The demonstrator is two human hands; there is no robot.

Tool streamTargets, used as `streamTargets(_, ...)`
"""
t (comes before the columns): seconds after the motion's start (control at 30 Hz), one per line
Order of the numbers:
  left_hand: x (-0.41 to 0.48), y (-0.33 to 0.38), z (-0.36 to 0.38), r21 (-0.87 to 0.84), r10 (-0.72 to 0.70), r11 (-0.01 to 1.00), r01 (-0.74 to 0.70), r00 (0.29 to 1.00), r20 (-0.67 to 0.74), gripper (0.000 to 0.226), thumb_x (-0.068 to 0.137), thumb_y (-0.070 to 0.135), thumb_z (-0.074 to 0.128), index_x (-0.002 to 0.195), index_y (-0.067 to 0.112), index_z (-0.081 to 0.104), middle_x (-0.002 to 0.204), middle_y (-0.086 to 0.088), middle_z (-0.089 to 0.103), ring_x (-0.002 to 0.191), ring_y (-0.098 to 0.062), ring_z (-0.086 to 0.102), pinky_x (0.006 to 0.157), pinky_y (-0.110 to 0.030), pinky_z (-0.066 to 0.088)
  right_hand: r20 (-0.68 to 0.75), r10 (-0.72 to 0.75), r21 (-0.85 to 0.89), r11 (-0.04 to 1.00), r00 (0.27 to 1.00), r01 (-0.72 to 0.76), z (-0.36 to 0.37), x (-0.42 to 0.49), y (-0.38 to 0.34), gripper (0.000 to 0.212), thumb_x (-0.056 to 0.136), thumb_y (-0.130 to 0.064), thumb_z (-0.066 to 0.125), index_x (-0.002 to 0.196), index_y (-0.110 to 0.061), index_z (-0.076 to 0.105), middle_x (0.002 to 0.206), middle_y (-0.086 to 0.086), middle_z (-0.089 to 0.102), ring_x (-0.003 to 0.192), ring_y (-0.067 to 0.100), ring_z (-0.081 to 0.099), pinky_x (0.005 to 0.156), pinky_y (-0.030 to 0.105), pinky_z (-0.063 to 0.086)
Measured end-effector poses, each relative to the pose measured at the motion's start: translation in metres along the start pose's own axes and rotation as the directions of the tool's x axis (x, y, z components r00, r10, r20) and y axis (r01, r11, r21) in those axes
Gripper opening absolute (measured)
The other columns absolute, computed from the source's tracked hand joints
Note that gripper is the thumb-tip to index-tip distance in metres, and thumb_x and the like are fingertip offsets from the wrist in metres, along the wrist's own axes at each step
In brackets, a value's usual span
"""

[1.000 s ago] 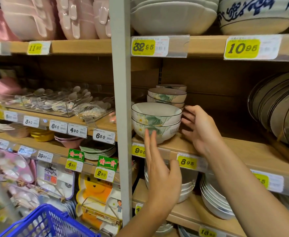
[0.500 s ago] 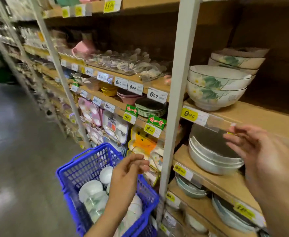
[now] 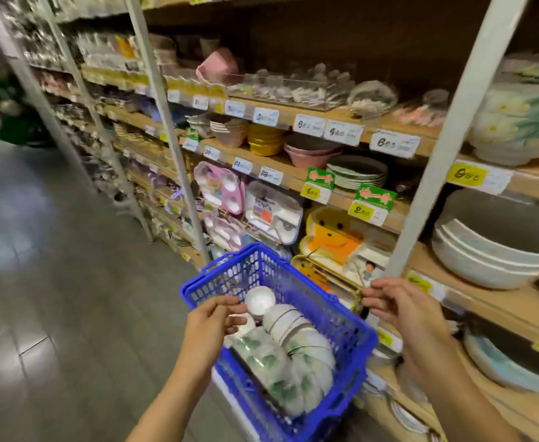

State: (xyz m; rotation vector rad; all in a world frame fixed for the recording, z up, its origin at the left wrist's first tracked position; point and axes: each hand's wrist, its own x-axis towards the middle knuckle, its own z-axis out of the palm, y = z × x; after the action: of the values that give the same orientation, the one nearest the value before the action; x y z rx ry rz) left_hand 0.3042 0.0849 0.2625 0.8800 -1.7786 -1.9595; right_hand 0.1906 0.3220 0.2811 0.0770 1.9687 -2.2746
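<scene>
Bowls, white with green leaf prints, lie stacked on their sides in a row along a blue basket, running from its near corner toward the middle. A small white bowl rests at the far end of the row, close to the basket's left rim. The basket stands in the aisle just beside the shelving, its right rim close to the lower shelves and its far wall toward a yellow bear tray.

The left hand hangs over the basket's left rim. Its fingers are loosely bent, with the thumb set apart from the forefinger, and they reach toward the small white bowl. Whether the tips touch it cannot be told. The right hand is above the basket's right rim, at the foot of a white shelf upright. Its fingers are loosely bent, with small gaps between them, and point left. They clasp nothing that shows.

On the wooden shelf to the right sit stacked plain white bowls. One shelf up are flower-painted bowls above a yellow price label. Grey floor fills the left of the view, which is blurred.
</scene>
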Motion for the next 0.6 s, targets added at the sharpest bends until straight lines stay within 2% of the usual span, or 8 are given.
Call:
streamTargets(0.1, 0.015, -0.001, -0.047, 0.096, -0.026, 0.995, 0.022, 0.999, 0.046, 0.028, 0.093, -0.007, 0.035, 0.093, 0.000, 0.062, 0.085, -0.014, 0.069, 0.066, -0.021, 0.060, 0.063, -0.027, 0.045, -0.008, 0.059, -0.046, 0.997, 0.998, -0.059, 0.046, -0.019, 0.036, 0.028, 0.095, 0.001, 0.043, 0.081, -0.007, 0.066, 0.067, 0.006, 0.072, 0.054, 0.010, 0.067, 0.051, 0.014, 0.052)
streamTargets(0.27, 0.047, -0.011, -0.095, 0.191, -0.119, 0.977, 0.096, 0.987, 0.111, 0.027, 0.095, -0.001, 0.037, 0.090, 0.006, 0.063, 0.089, -0.013, 0.068, 0.066, -0.018, 0.059, 0.059, -0.023, 0.042, -0.005, 0.207, -0.188, 0.961, 0.978, -0.204, 0.101, -0.033, 0.089, 0.027, 0.095, -0.001, 0.043, 0.082, -0.008, 0.066, 0.072, 0.008, 0.070, 0.050, 0.007, 0.063, 0.053, 0.019, 0.048)
streamTargets(0.37, 0.069, -0.021, -0.109, 0.256, -0.159, 0.959, 0.121, 0.978, 0.135, 0.025, 0.097, 0.005, 0.039, 0.095, 0.005, 0.064, 0.093, -0.014, 0.067, 0.066, -0.016, 0.059, 0.057, -0.020, 0.044, 0.011, 0.302, -0.261, 0.921, 0.953, -0.289, 0.117, -0.030, 0.113, 0.021, 0.094, -0.005, 0.049, 0.085, -0.005, 0.068, 0.071, 0.007, 0.069, 0.055, 0.013, 0.061, 0.057, 0.024, 0.045)
streamTargets(0.47, 0.093, -0.029, -0.116, 0.316, -0.201, 0.938, 0.143, 0.967, 0.157, 0.024, 0.098, 0.014, 0.045, 0.099, 0.002, 0.065, 0.094, -0.013, 0.068, 0.067, -0.016, 0.059, 0.061, -0.023, 0.044, 0.012, 0.360, -0.332, 0.881, 0.933, -0.336, 0.131, -0.017, 0.132, 0.018, 0.095, -0.012, 0.052, 0.091, -0.005, 0.068, 0.080, 0.008, 0.069, 0.069, 0.020, 0.062, 0.063, 0.028, 0.044)
streamTargets(0.6, 0.138, -0.034, -0.112, 0.423, -0.224, 0.898, 0.123, 0.954, 0.199, 0.021, 0.096, 0.009, 0.043, 0.089, 0.006, 0.062, 0.087, -0.011, 0.065, 0.069, -0.020, 0.059, 0.060, -0.025, 0.041, -0.020, 0.436, -0.338, 0.844, 0.900, -0.416, 0.153, 0.013, 0.160, 0.015, 0.096, -0.012, 0.054, 0.092, -0.003, 0.066, 0.081, 0.010, 0.066, 0.070, 0.022, 0.059, 0.063, 0.030, 0.044)
